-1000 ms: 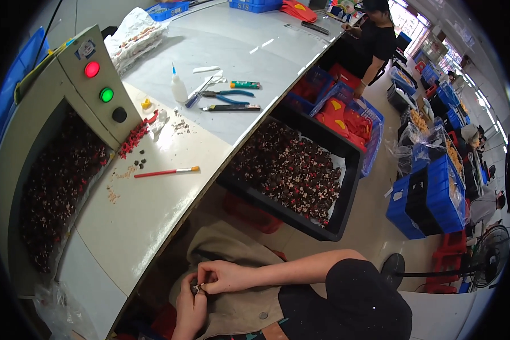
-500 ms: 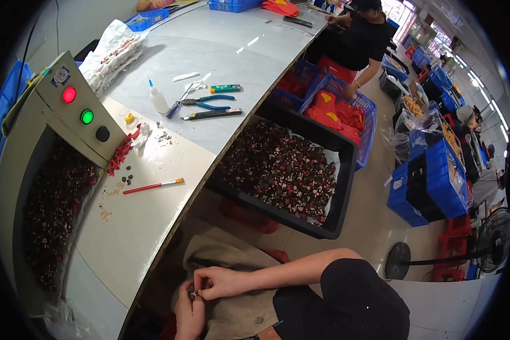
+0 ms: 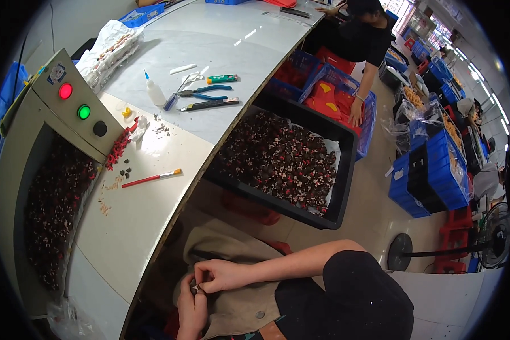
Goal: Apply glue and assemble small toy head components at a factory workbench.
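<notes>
Over my lap, my left hand (image 3: pixel 192 310) and my right hand (image 3: pixel 224 275) meet with fingers pinched together. Between their fingertips sits a small dark piece with pale bits (image 3: pixel 195 289), mostly covered by the fingers and too small to name more exactly. Both hands are close against the tan apron (image 3: pixel 238 309). In front of them, a black tray (image 3: pixel 344 187) holds a heap of similar dark pieces (image 3: pixel 283 164) flecked with pale and red.
On the worktop (image 3: pixel 136 215) lie a red brush (image 3: pixel 152 178), pliers (image 3: pixel 204 92), a cutter knife (image 3: pixel 209 105) and a bottle (image 3: pixel 154 93). Left stands a machine with lit buttons (image 3: pixel 68 113). A co-worker (image 3: pixel 368 34) leans over a blue crate (image 3: pixel 370 122); a fan (image 3: pixel 399 252) stands right.
The co-worker's hand has reached down onto the red items in the blue crate. My hands stay together around the small piece, with only slight finger movement. The whole view has shifted a little.
</notes>
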### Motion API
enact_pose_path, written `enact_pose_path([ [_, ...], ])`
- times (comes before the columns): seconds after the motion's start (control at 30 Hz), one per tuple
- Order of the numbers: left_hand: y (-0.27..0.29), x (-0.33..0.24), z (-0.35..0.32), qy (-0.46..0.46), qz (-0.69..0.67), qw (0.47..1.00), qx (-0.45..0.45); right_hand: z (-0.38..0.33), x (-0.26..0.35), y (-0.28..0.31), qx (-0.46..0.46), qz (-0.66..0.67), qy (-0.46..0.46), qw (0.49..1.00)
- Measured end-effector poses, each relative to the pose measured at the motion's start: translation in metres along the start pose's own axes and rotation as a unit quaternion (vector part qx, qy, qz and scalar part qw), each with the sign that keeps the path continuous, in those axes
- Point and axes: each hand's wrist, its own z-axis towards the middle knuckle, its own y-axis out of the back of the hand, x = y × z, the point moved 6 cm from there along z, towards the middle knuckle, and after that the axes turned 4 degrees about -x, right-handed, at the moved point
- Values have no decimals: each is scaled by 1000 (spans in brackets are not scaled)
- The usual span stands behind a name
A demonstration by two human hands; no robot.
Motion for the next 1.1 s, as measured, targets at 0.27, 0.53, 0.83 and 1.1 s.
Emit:
enact_pose_path([
  [0.27, 3, -1, -7, 25, -1, 1000, 14, 1, -8, -6, -1, 7, -16, 1000],
  [0.53, 3, 8, -7, 1, 0, 1000, 1, 1, -9, -8, -5, -14, -13, 1000],
  [0.83, 3, 13, -12, 39, -24, 999, 0, 2, -10, -12, -6, -34, -9, 999],
  [1.1, 3, 18, -17, -31, -37, 998, -32, -1, -9, -17, 2, -39, -21, 999],
])
